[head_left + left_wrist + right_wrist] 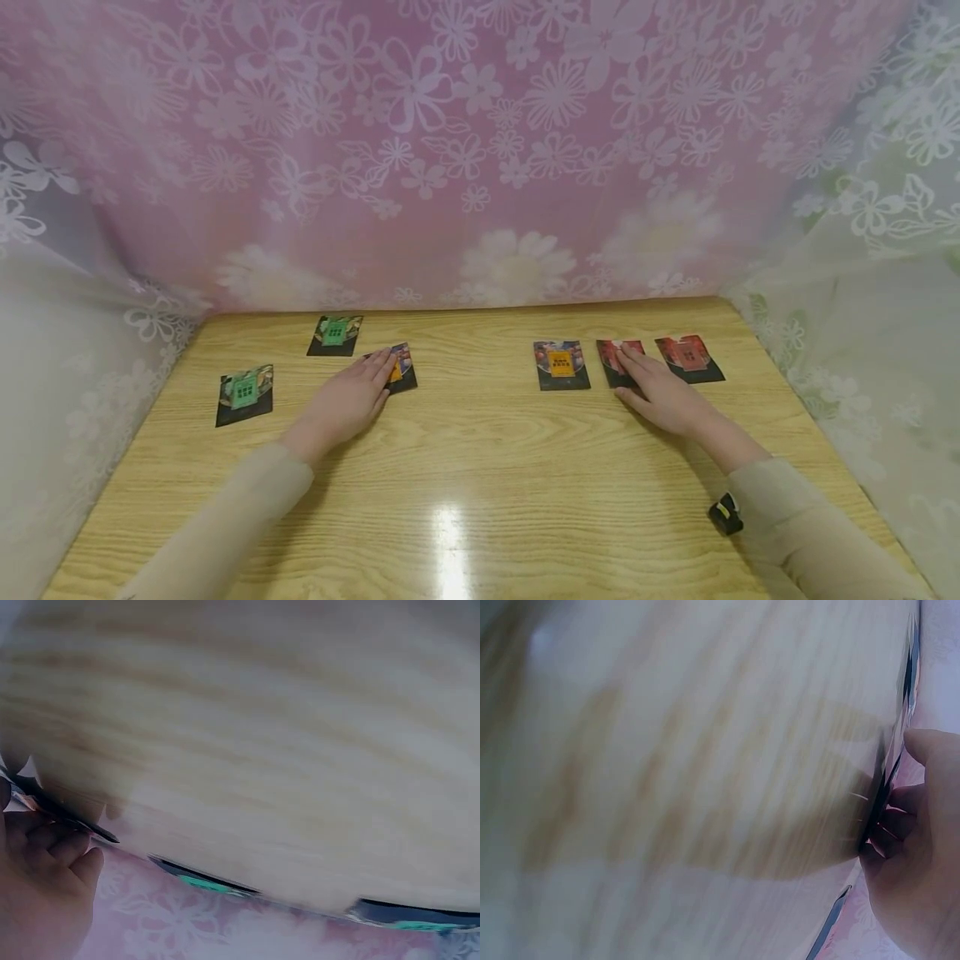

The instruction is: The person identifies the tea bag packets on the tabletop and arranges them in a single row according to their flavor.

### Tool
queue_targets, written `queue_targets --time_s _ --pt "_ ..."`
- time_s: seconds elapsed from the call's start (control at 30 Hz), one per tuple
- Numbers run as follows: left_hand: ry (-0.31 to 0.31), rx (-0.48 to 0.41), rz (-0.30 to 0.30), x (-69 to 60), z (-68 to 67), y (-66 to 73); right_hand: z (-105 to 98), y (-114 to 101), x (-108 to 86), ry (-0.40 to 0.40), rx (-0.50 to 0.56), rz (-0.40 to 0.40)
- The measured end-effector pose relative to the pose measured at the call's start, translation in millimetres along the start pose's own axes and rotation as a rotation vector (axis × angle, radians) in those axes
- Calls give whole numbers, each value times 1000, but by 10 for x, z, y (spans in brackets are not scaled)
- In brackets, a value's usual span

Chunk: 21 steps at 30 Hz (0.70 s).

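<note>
My left hand [347, 404] rests its extended fingers on an orange-labelled packet [405, 371], covering its left part. Farther left lie two green-labelled packets, one near the back edge [335, 335] and one closer to the left side [245, 395]. On the right, my right hand [663, 393] lays its fingers over a red packet [609, 362], whose middle is partly hidden. Just right of that hand is another red packet [691, 359]. A second orange-labelled packet [562, 365] lies uncovered to its left. Both wrist views show the packets edge-on beneath the fingertips.
The wood-grain table [450, 467] ends at a pink floral curtain [480, 167] behind, with pale floral sheets on both sides. A small black device [725, 514] shows beside the right sleeve.
</note>
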<state>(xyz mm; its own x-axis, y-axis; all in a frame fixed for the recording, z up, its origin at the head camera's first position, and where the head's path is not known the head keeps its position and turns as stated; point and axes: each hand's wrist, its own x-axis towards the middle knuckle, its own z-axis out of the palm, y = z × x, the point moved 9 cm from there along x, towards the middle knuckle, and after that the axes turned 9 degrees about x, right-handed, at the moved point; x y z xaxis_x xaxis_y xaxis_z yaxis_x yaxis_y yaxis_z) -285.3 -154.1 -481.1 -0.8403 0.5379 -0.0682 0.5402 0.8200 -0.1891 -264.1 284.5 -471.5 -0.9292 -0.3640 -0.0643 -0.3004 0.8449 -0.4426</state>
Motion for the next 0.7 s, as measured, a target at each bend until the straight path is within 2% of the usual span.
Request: queue_targets --time_s 0.3,0.47,0.7 --pt "-36 -9 58 255 -32 249 0 2 9 -3 -4 2" --pt "-42 -14 94 355 -107 408 -3 4 14 -2 -4 7" --pt "-46 30 144 513 -127 614 7 7 6 -1 -2 10"
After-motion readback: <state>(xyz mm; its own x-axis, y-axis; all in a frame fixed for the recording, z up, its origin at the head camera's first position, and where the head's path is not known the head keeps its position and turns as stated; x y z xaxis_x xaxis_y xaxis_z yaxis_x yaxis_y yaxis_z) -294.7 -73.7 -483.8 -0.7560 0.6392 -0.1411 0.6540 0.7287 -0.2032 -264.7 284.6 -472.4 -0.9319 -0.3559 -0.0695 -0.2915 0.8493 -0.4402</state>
